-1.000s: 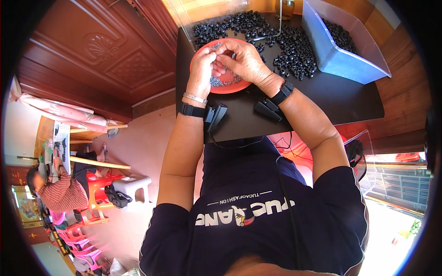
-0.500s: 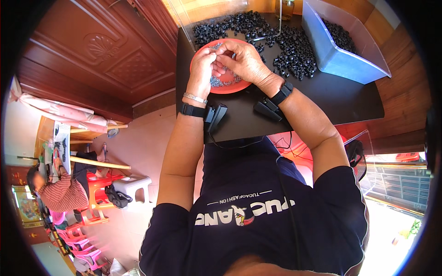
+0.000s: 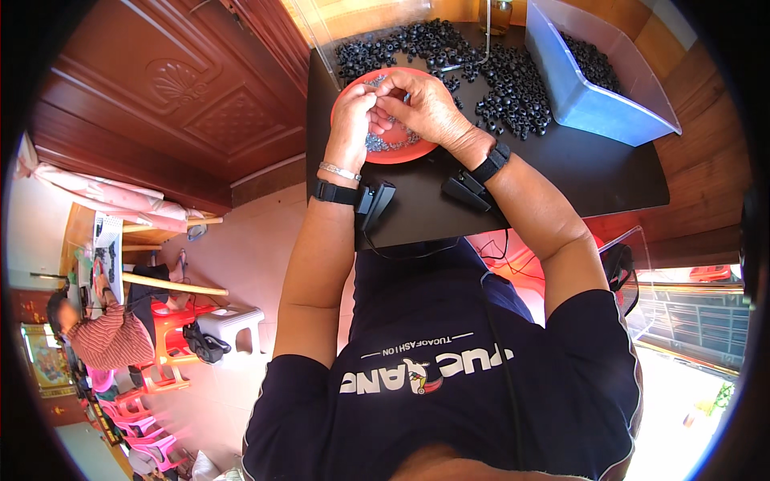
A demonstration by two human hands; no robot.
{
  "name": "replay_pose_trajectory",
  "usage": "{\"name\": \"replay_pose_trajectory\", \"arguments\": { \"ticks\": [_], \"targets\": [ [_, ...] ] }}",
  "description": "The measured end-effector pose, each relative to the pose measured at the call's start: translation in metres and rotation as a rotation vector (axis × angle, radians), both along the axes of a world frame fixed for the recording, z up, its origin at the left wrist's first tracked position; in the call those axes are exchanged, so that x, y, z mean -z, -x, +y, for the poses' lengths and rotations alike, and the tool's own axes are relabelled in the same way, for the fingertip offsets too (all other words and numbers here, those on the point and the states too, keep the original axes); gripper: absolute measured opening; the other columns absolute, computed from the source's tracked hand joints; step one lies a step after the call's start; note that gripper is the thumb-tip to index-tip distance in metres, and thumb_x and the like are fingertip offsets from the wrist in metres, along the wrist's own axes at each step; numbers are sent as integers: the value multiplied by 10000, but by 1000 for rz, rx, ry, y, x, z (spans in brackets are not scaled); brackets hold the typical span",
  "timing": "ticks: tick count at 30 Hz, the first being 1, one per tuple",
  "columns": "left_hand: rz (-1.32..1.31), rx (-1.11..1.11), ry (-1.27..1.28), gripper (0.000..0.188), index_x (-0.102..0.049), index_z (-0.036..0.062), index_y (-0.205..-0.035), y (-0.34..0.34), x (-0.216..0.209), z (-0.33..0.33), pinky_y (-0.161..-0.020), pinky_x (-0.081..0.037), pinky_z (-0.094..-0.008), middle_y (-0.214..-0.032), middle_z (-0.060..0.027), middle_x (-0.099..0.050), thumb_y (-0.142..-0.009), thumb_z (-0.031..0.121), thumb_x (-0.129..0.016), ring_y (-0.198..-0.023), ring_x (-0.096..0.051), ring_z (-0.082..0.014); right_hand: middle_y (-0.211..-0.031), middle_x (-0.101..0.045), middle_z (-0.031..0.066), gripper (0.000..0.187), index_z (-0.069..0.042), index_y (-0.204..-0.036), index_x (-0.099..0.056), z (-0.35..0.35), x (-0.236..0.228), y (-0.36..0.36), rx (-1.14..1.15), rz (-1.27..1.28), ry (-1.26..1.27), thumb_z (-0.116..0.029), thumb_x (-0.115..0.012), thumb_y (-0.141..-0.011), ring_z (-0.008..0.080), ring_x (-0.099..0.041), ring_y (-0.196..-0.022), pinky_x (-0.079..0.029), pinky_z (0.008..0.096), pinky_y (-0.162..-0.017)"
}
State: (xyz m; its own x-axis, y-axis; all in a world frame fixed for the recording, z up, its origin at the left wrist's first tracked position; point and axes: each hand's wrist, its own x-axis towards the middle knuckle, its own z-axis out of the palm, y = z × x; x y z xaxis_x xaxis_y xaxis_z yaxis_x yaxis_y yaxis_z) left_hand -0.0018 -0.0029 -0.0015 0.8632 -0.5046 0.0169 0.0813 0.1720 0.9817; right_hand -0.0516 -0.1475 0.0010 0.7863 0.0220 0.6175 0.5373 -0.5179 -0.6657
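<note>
Over a round orange-red plate [image 3: 417, 152] my two hands meet, fingertips close together. My left hand [image 3: 353, 116] has its fingers curled inward and closed. My right hand [image 3: 421, 104] pinches with thumb and forefinger right beside the left fingertips. Whatever sits between the fingers is too small or hidden to make out. Small silvery-grey metal pieces [image 3: 385, 143] are scattered in the plate beneath the hands. Beyond and to the right of the plate lie many small black ring-like plastic parts [image 3: 513, 92] in loose heaps.
A translucent blue bin [image 3: 589, 108] with more black parts lies at the dark table's [image 3: 593, 176] right. A clear panel [image 3: 325, 48] stands behind the plate. Black devices [image 3: 375, 204] are strapped to my wrists. Far left, another person [image 3: 112, 337] sits near stools [image 3: 233, 325].
</note>
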Motion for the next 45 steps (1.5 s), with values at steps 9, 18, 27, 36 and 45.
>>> {"name": "replay_pose_trajectory", "arguments": {
  "ticks": [9, 18, 27, 36, 45],
  "targets": [
    [3, 6, -1, 185, -561, 37, -900, -1, 0, 0, -481, -437, -212, -668, -38, -565, -875, 162, -427, -534, -565, -120, -801, -670, 63, 126, -48, -927, -616, 1, -6, 5, 16, 86, 16, -100, -646, -816, 146, -655, -760, -514, 276, -717],
    [5, 2, 6, 184, -562, 38, -896, 1, -1, 0, -477, -435, -212, -668, -40, -567, -880, 159, -424, -530, -565, -122, -796, -670, 54, 125, -46, -929, -615, 1, -3, 3, -1, 78, -10, -89, -645, -816, 139, -653, -757, -515, 269, -716],
    [2, 3, -4, 188, -560, 39, -903, 1, -1, 0, -483, -437, -212, -678, -43, -571, -894, 158, -415, -535, -566, -121, -803, -669, 59, 134, -46, -933, -613, 0, -3, 2, 11, 48, 20, -94, -648, -813, 140, -654, -760, -514, 270, -723],
    [1, -11, -17, 195, -561, 29, -913, -1, 1, -1, -468, -436, -213, -680, -50, -571, -875, 160, -421, -524, -563, -126, -818, -661, 56, 121, -55, -909, -619, 1, -3, 1, 17, 70, 20, -104, -651, -803, 170, -652, -778, -512, 287, -723],
    [-9, -3, -21, 199, -560, 23, -913, 1, -1, -1, -477, -442, -216, -686, -54, -574, -871, 159, -422, -540, -569, -128, -786, -669, 84, 145, -66, -899, -610, -2, 3, -4, 44, -46, 83, -160, -651, -796, 230, -662, -728, -516, 309, -665]
  ]
}}
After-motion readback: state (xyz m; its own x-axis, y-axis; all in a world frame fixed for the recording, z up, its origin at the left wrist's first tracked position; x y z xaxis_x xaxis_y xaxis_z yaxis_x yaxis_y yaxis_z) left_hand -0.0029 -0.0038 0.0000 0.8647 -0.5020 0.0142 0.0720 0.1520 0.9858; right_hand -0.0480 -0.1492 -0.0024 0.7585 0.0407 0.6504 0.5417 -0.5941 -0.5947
